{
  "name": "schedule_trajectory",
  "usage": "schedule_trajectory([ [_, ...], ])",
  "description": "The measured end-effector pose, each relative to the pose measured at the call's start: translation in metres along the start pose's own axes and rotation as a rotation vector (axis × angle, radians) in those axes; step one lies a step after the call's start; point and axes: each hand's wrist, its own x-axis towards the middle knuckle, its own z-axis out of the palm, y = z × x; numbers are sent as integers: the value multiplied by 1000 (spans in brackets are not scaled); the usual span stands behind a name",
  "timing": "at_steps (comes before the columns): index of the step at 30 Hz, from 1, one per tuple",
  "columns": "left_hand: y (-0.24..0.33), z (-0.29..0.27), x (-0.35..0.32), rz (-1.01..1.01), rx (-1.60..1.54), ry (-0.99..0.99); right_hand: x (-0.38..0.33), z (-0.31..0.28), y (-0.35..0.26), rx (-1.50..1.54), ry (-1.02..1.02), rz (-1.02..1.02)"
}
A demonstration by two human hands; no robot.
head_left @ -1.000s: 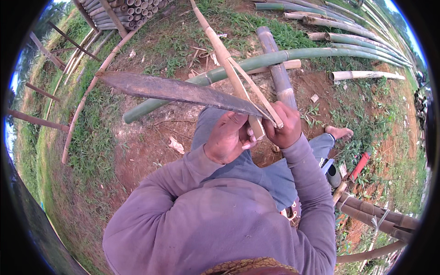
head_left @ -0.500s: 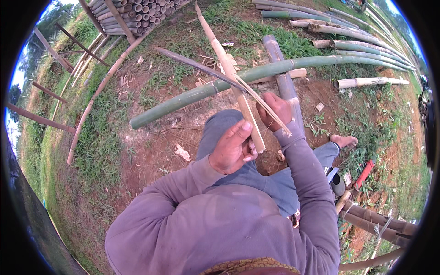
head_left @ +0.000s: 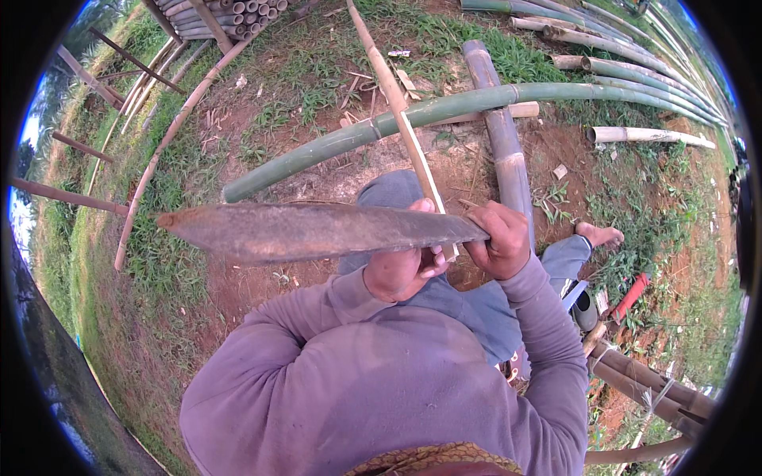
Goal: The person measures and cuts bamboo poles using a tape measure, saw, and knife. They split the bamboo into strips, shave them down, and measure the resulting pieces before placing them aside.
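Observation:
My right hand [head_left: 503, 241] is closed round the handle end of a machete [head_left: 317, 231]. Its broad dark blade, stained brown at the tip, reaches left above my other hand. My left hand [head_left: 393, 274], partly covered by the blade, grips the near end of a split bamboo strip [head_left: 403, 127]. This strip slants away from me and crosses a green bamboo pole [head_left: 305, 162]. Freshly cut pale wood shows along its right edge.
A darker bamboo pole [head_left: 506, 147] lies under the green one. Several poles [head_left: 651, 71] are spread at the far right, and cut bamboo [head_left: 218, 20] is stacked at the far left. A red object [head_left: 633, 299] lies beyond my right arm. Shavings and grass cover the ground.
The machete has come back toward me from the bamboo strip and now lies across above my left hand. The long curled shavings beside the strip are gone from view.

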Motion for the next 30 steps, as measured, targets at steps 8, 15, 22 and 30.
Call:
schedule_trajectory([
  [8,3,3,-25,68,84,145,6,-4,-16,-97,-173,-140],
  [15,-4,-24,-42,35,42,158,9,26,-1,-168,-215,-184],
  [22,3,-19,-40,0,-103,50,16,27,3,-122,-256,-233],
  [30,15,-28,-43,10,-149,-51,34,31,5,-131,-242,-301],
])
